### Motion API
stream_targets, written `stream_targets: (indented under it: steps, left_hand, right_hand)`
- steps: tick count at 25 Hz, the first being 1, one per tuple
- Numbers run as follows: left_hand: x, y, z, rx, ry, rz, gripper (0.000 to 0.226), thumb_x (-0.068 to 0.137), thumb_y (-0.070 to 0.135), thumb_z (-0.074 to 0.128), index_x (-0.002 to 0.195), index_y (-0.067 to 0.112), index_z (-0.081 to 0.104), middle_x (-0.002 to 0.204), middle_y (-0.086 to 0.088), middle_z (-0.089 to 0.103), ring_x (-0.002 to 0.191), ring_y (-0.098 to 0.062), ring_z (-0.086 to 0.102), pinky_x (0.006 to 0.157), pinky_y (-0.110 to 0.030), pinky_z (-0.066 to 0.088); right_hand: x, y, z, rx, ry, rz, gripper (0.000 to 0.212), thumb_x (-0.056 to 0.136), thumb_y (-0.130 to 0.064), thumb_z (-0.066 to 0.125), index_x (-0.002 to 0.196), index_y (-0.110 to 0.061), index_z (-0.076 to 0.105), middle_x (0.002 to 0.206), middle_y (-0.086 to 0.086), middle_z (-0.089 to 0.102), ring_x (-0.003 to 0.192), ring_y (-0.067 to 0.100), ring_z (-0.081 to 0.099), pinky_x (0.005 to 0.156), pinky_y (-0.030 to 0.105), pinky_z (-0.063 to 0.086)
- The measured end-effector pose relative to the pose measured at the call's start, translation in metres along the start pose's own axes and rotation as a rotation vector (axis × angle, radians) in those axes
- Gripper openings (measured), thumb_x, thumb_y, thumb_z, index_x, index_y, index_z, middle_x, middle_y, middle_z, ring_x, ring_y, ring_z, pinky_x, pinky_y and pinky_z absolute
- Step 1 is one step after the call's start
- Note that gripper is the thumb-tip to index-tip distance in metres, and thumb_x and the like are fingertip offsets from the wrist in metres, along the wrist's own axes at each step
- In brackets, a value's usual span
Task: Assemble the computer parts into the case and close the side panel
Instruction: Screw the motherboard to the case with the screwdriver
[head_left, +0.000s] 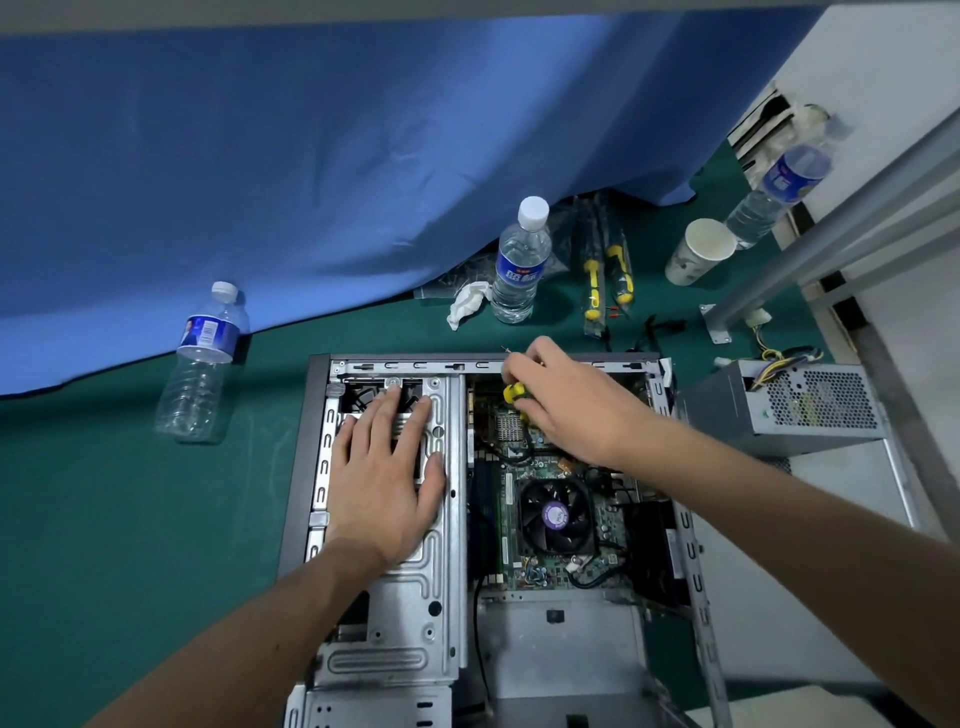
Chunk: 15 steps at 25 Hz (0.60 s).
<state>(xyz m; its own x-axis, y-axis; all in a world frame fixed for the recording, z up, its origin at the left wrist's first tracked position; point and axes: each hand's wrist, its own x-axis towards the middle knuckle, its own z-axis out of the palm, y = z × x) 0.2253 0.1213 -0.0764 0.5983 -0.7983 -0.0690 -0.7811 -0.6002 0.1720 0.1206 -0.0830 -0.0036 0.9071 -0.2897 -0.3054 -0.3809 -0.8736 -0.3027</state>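
An open computer case lies flat on the green table, its motherboard and CPU fan exposed. My left hand rests flat, fingers straight, on the metal drive cage at the case's left. My right hand grips a yellow-handled screwdriver over the far end of the motherboard; its tip is hidden by my fingers. A grey power supply with loose cables sits outside the case on the right.
Two water bottles stand behind and left of the case, a third at the far right. Packaged screwdrivers, a paper cup, crumpled tissue and a blue cloth lie beyond.
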Motion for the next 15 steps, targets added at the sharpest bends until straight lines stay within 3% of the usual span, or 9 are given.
stream_targets:
  steps: [3,5,7,9,11,13,15]
  left_hand:
    - [0.000,0.000,0.001,0.000,0.001,-0.001,0.060,0.094,0.046,0.029,0.147,0.021,0.041,0.155,-0.012,0.034,0.142,-0.027,0.031,0.116,-0.044,0.017]
    - [0.001,0.000,0.001,0.002,0.001,0.006,0.060,0.095,0.046,0.029,0.148,0.021,0.041,0.155,-0.012,0.034,0.142,-0.027,0.031,0.116,-0.044,0.016]
    - [0.000,0.000,0.000,0.000,-0.001,0.002,0.060,0.095,0.046,0.029,0.148,0.021,0.041,0.155,-0.012,0.034,0.142,-0.028,0.031,0.116,-0.044,0.016]
    - [0.000,0.000,0.000,-0.001,0.000,0.000,0.060,0.095,0.047,0.028,0.148,0.021,0.040,0.155,-0.012,0.034,0.142,-0.028,0.031,0.116,-0.045,0.016]
    - [0.000,-0.001,0.000,-0.004,-0.001,0.003,0.061,0.095,0.047,0.027,0.148,0.021,0.040,0.156,-0.012,0.033,0.142,-0.028,0.031,0.116,-0.045,0.016]
    - [0.000,-0.001,0.000,-0.008,0.004,0.001,0.061,0.095,0.047,0.028,0.148,0.021,0.041,0.155,-0.012,0.033,0.142,-0.028,0.030,0.116,-0.045,0.016]
    - [0.001,0.000,0.000,-0.009,0.005,0.003,0.060,0.095,0.046,0.029,0.148,0.020,0.041,0.155,-0.012,0.034,0.142,-0.027,0.030,0.116,-0.045,0.016]
  right_hand:
    - [0.003,-0.001,0.009,-0.265,0.113,0.168,0.030,0.105,-0.042,0.033,0.110,-0.015,0.044,0.100,0.007,0.049,0.066,0.029,0.057,0.053,0.035,0.042]
    - [0.005,-0.001,0.008,-0.308,0.117,0.218,0.034,0.105,-0.046,0.029,0.110,-0.015,0.042,0.097,0.007,0.052,0.066,0.028,0.057,0.053,0.034,0.039]
    - [0.005,0.000,0.005,-0.142,0.062,0.194,0.024,0.103,-0.034,0.042,0.117,-0.015,0.036,0.106,0.008,0.042,0.067,0.026,0.053,0.055,0.035,0.040]
    - [0.003,0.000,0.000,-0.004,-0.029,0.129,0.028,0.094,-0.010,0.051,0.118,-0.014,0.038,0.111,0.007,0.035,0.068,0.020,0.048,0.057,0.037,0.043]
    - [0.001,-0.001,0.000,-0.014,-0.064,0.104,0.033,0.090,0.000,0.052,0.117,-0.015,0.042,0.109,0.007,0.037,0.067,0.019,0.048,0.058,0.041,0.048]
    - [0.002,-0.006,0.006,-0.175,-0.026,0.134,0.030,0.095,-0.007,0.055,0.120,-0.016,0.042,0.111,0.008,0.045,0.070,0.025,0.056,0.057,0.039,0.049]
    - [0.004,-0.013,0.011,-0.321,0.048,0.189,0.023,0.103,-0.030,0.047,0.118,-0.014,0.042,0.106,0.009,0.053,0.069,0.027,0.058,0.053,0.033,0.041]
